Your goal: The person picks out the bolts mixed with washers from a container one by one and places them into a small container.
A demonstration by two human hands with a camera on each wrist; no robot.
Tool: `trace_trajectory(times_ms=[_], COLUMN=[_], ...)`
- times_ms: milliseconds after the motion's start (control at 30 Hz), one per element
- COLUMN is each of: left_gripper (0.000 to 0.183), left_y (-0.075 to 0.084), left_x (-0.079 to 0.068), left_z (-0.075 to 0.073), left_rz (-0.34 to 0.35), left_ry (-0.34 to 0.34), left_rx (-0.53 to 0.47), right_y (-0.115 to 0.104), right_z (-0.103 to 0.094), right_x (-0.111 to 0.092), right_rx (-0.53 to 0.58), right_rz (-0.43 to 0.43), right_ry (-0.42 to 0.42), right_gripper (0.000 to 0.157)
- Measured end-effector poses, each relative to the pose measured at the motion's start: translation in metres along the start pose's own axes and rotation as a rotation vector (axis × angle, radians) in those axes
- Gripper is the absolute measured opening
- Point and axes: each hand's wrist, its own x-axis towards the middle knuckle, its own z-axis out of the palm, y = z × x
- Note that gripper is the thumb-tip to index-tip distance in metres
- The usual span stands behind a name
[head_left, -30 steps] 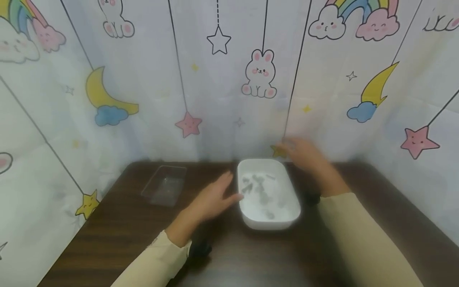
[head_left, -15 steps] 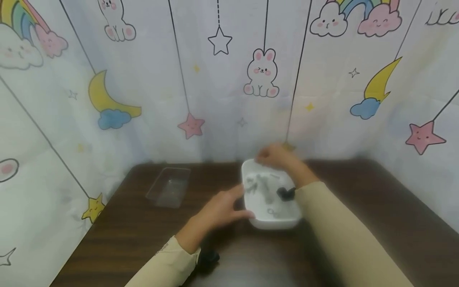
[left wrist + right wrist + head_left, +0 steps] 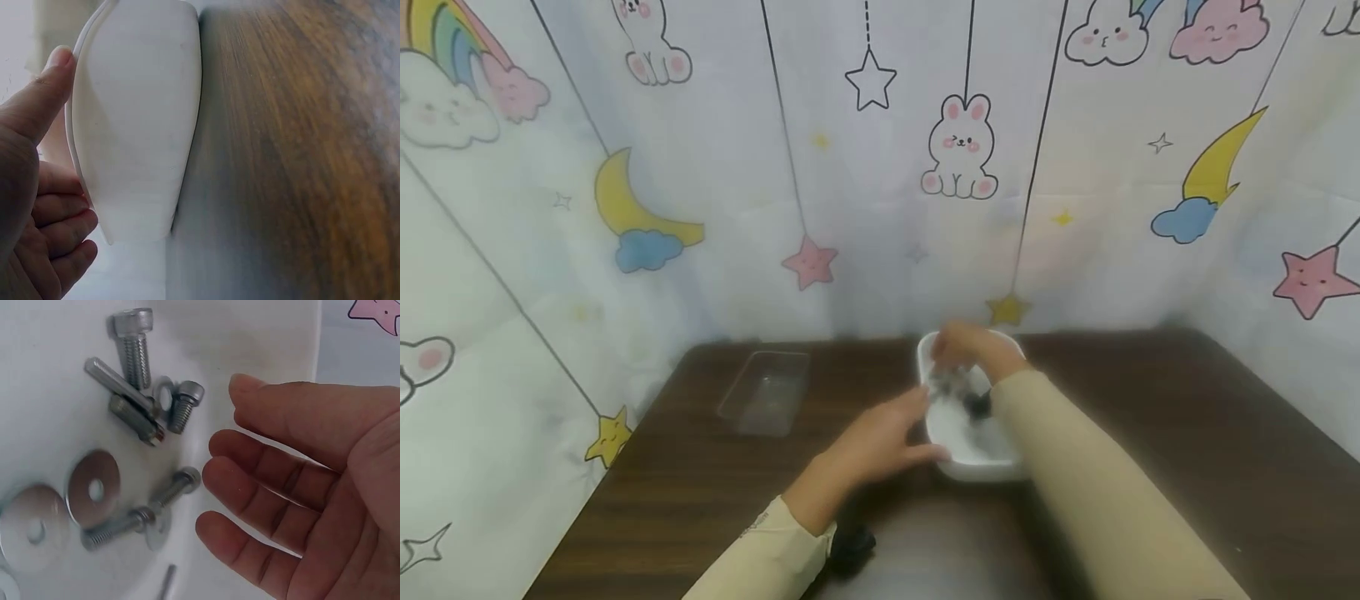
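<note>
A white plastic tub (image 3: 985,472) stands on the table, holding metal bolts and washers. Along its left side lies my left hand (image 3: 880,437), thumb and fingers spread; in the left wrist view the thumb tip and fingertips meet the rim of the tub (image 3: 137,119). My right hand (image 3: 973,346) is inside the far end of the tub. Seen from the right wrist, its loosely bent fingers (image 3: 237,487) have nothing between them. Beside them are a socket-head bolt (image 3: 134,347), a shorter bolt (image 3: 186,406), a large flat washer (image 3: 94,487) and another washer (image 3: 34,528).
A clear plastic tray (image 3: 765,393) sits to the left on the dark wooden table (image 3: 700,500). Behind the table's far edge hangs a white curtain (image 3: 880,183) printed with stars, moons and rabbits.
My right hand has come from beyond the tub's right side, over the far rim and down into it. My left hand has closed up to the left rim. The head view shifted slightly.
</note>
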Motion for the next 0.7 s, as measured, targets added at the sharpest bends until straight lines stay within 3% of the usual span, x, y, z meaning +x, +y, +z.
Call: trace_trajectory(times_ms=[167, 367, 700], left_gripper=[0.087, 0.086, 0.088], left_y=[0.0, 0.002, 0.003], left_x=[-0.001, 0.0, -0.001], left_z=[0.0, -0.001, -0.004], left_rz=[0.026, 0.019, 0.007], left_ry=[0.025, 0.027, 0.029], left_rx=[0.033, 0.007, -0.031], right_y=[0.006, 0.014, 0.023], right_z=[0.011, 0.019, 0.025], right_x=[0.011, 0.015, 0.013], right_rx=[0.074, 0.189, 0.268], right_rz=[-0.003, 0.002, 0.032], right_ry=[-0.034, -0.013, 0.017], right_gripper=[0.014, 0.009, 0.025])
